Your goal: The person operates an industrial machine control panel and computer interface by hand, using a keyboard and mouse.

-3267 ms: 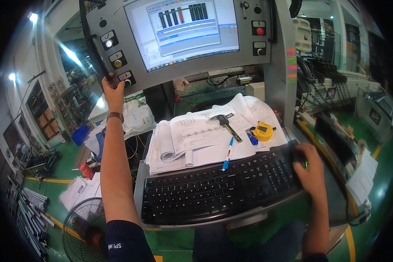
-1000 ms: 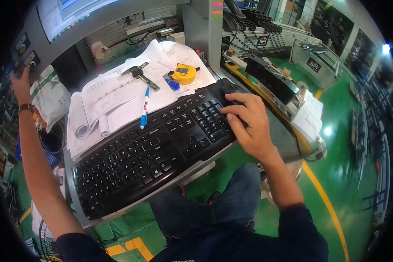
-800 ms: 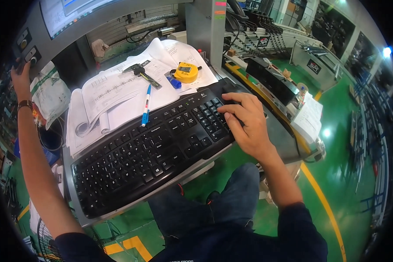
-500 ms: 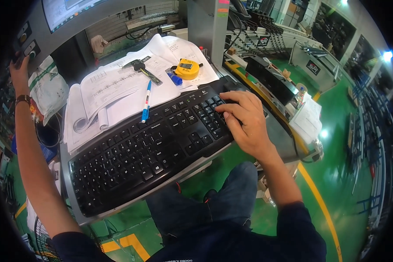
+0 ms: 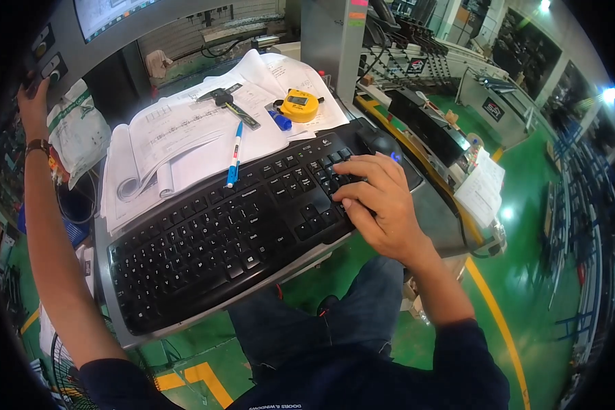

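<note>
My right hand (image 5: pixel 383 205) is over the number pad at the right end of a black keyboard (image 5: pixel 205 273). Its fingers are apart and slightly bent, with the fingertips on or just above the keys. At the far left, my left hand (image 5: pixel 33 113) reaches up to the grey control panel (image 5: pixel 126 37), beside a green push button (image 5: pixel 55 74). Its fingers look stretched out along the panel's dark lower corner, partly lost in shadow. A blue and white pen (image 5: pixel 235 156) lies across the papers (image 5: pixel 178 137), its lower end at the keyboard's back edge.
On the papers lie a caliper (image 5: pixel 232 106), a yellow tape measure (image 5: pixel 298 106) and a blue cap-like piece (image 5: pixel 280 121). A dark mouse (image 5: pixel 379 142) sits right of the keyboard. A white bag (image 5: pixel 80 130) hangs below the panel. A screen (image 5: pixel 106 15) is above; a grey post (image 5: pixel 329 48) stands behind.
My right hand has shifted slightly left and down over the number pad, uncovering the mouse. My left hand stays at the panel. The whole view has moved slightly.
</note>
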The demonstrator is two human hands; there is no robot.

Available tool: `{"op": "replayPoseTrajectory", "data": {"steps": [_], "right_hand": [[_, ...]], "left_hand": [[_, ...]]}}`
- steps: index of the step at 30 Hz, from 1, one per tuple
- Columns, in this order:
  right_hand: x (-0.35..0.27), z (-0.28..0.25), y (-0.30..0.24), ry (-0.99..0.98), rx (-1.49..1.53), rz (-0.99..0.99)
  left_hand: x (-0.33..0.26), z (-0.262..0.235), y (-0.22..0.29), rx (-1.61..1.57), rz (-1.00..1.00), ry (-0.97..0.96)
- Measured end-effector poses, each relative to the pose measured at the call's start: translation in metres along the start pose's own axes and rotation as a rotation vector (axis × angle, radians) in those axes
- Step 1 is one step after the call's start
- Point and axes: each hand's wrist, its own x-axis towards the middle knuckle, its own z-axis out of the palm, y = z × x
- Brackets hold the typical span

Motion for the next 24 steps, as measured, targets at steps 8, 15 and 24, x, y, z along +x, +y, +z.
{"op": "replayPoseTrajectory", "data": {"steps": [8, 15, 24], "right_hand": [[-0.002, -0.009, -0.002, 0.035, 0.009, 0.041], [-0.003, -0.008, -0.004, 0.049, 0.019, 0.054], [-0.004, -0.009, -0.005, 0.049, 0.029, 0.031]], "left_hand": [[0.007, -0.002, 0.009, 0.037, 0.043, -0.016], [0.012, -0.011, 0.003, 0.07, 0.009, -0.013], [0.005, -0.006, 0.008, 0.066, 0.0, -0.001]]}}
